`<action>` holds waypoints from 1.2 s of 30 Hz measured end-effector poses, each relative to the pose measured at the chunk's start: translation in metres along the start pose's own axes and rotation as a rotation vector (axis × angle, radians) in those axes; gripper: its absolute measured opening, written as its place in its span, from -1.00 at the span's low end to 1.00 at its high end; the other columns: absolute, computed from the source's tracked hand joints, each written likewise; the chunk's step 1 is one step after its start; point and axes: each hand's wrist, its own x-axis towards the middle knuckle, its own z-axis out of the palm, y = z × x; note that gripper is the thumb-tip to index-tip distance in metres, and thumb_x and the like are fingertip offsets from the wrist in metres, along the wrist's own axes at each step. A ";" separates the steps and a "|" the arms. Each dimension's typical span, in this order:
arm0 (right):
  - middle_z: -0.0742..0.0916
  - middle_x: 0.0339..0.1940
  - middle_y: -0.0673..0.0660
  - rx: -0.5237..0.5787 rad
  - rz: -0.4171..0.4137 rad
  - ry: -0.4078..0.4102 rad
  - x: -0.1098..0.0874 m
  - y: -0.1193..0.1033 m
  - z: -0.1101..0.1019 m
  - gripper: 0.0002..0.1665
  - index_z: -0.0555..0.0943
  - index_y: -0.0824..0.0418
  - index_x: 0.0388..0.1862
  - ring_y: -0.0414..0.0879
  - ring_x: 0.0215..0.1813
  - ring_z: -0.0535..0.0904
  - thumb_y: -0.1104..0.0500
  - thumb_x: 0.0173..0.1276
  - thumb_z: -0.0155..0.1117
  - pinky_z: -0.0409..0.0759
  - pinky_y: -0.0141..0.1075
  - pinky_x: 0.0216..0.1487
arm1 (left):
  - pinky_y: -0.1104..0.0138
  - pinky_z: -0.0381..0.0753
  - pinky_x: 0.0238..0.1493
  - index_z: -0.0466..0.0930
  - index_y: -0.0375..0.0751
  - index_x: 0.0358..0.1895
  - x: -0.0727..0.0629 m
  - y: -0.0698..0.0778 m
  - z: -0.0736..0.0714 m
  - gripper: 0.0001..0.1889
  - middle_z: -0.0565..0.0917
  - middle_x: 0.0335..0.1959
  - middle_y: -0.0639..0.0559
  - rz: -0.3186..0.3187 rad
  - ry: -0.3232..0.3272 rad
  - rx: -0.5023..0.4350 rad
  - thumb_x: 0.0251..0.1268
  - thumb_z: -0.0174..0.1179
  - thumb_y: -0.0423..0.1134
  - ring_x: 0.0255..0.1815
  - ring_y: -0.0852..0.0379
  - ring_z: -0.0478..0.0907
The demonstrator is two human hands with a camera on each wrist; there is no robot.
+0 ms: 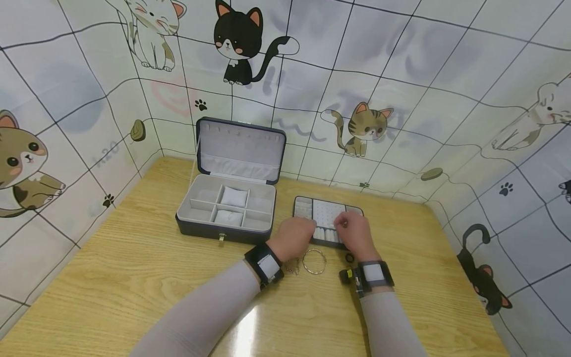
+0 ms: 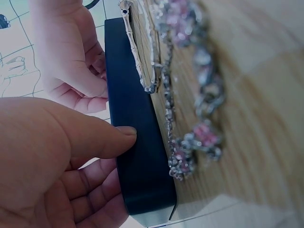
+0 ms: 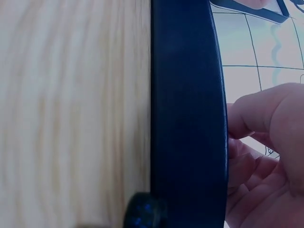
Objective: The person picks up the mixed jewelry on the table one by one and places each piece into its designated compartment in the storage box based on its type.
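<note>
My left hand (image 1: 294, 237) holds the near left corner of a dark jewelry tray (image 1: 327, 243). In the left wrist view its thumb (image 2: 124, 135) presses the tray's side, the other fingers round the corner. Over the right part of the tray, my right hand (image 1: 355, 234) has its fingers curled, thumb and forefinger together at the white dotted panel (image 1: 327, 210); I cannot tell whether something small is between them. A silvery chain bracelet with pink stones (image 2: 205, 135) and a bangle (image 1: 314, 272) lie on the table before the tray. A dark ring (image 1: 350, 258) lies by my right wrist.
Left of the tray an open dark jewelry box (image 1: 223, 233) stands with its lid (image 1: 241, 148) raised. Two white cushions (image 1: 234, 197) sit in its compartments. A cat-printed cloth (image 1: 308, 89) encloses the back and sides of the wooden table (image 1: 111, 277).
</note>
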 end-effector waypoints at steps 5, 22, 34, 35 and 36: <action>0.80 -0.22 0.20 -0.021 0.001 -0.011 0.001 -0.003 -0.002 -0.91 0.78 0.22 -0.33 0.05 -0.22 0.63 0.32 0.30 0.35 0.56 -0.22 -0.29 | 0.25 0.67 -0.32 0.65 -0.03 -0.18 0.000 0.000 0.000 -0.87 0.76 -0.28 0.07 -0.001 -0.001 0.007 0.29 0.38 -0.31 -0.27 0.12 0.68; 0.80 -0.07 0.27 -0.024 0.038 -0.048 -0.001 -0.008 -0.004 -0.78 0.80 0.28 -0.08 0.14 -0.02 0.67 0.30 0.33 0.33 0.66 0.01 0.00 | 0.25 0.69 -0.30 0.64 -0.03 -0.18 -0.002 0.000 -0.004 -0.88 0.77 -0.28 0.07 0.008 0.017 0.023 0.30 0.36 -0.32 -0.26 0.11 0.70; 0.77 0.03 0.26 0.061 0.075 -0.068 -0.001 -0.001 -0.009 -0.73 0.76 0.24 0.00 0.13 0.01 0.66 0.28 0.35 0.31 0.68 0.02 0.02 | 0.26 0.68 -0.33 0.64 -0.03 -0.17 -0.001 -0.001 -0.001 -0.87 0.76 -0.30 0.08 0.013 0.015 0.034 0.28 0.37 -0.30 -0.29 0.12 0.69; 0.77 0.04 0.26 0.069 0.083 -0.073 -0.001 0.000 -0.010 -0.73 0.76 0.23 0.01 0.14 0.02 0.67 0.26 0.37 0.31 0.68 0.03 0.03 | 0.26 0.68 -0.33 0.65 -0.03 -0.16 -0.001 -0.001 -0.001 -0.87 0.76 -0.29 0.08 0.014 0.011 0.034 0.29 0.37 -0.30 -0.29 0.12 0.69; 0.77 0.06 0.26 0.077 0.092 -0.079 0.000 0.002 -0.010 -0.73 0.75 0.22 0.03 0.15 0.05 0.67 0.25 0.38 0.31 0.68 0.04 0.05 | 0.26 0.67 -0.33 0.65 -0.03 -0.16 -0.001 -0.001 -0.001 -0.87 0.76 -0.29 0.08 0.013 0.009 0.033 0.29 0.37 -0.29 -0.29 0.12 0.69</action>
